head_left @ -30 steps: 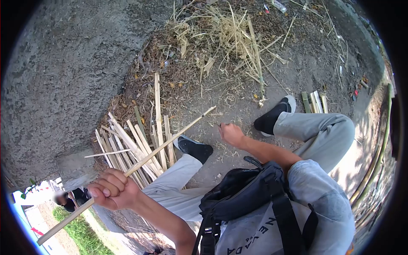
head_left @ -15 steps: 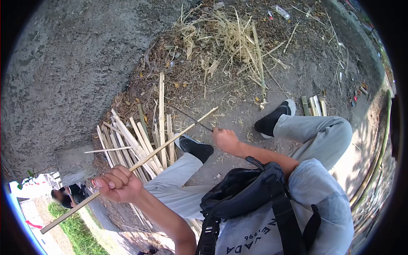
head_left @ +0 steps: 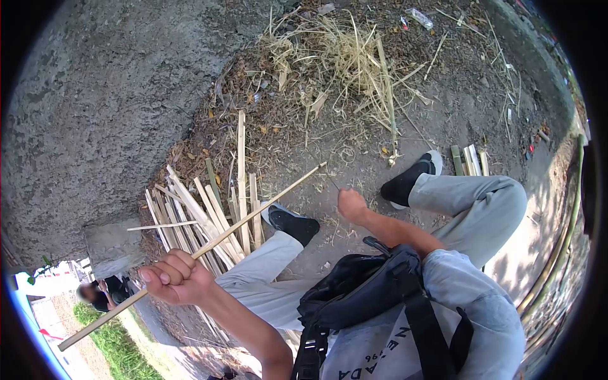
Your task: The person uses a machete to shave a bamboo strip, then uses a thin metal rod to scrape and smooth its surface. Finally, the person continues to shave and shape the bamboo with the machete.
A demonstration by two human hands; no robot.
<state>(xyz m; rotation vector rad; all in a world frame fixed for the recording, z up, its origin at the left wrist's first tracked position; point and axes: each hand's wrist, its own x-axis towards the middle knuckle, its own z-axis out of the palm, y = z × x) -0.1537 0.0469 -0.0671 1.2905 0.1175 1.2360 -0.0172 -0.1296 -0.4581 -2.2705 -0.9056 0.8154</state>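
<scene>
A long pale strip of split wood or bamboo (head_left: pixel 253 213) runs diagonally from lower left to the middle. My left hand (head_left: pixel 177 277) is closed around its lower part. Beyond the strip's far tip, my right hand (head_left: pixel 352 206) is a fist around the handle end of a thin dark blade (head_left: pixel 331 180), blurred and pointing up and left towards that tip. Whether blade and strip touch is unclear. Beneath the strip, a pile of split pieces (head_left: pixel 188 218) lies on the ground by one foot.
Dry shavings (head_left: pixel 351 60) lie at the top. A rough wall (head_left: pixel 114 114) stands at left, more short pieces (head_left: pixel 470 161) lie beyond the other foot, and long poles (head_left: pixel 563 237) at right. Another person (head_left: pixel 109 293) is at lower left. A black bag (head_left: pixel 361 278) hangs at my front.
My right hand has moved right and slightly down, drawing the blade away from the strip's middle towards its far tip. My left hand and the strip have barely moved.
</scene>
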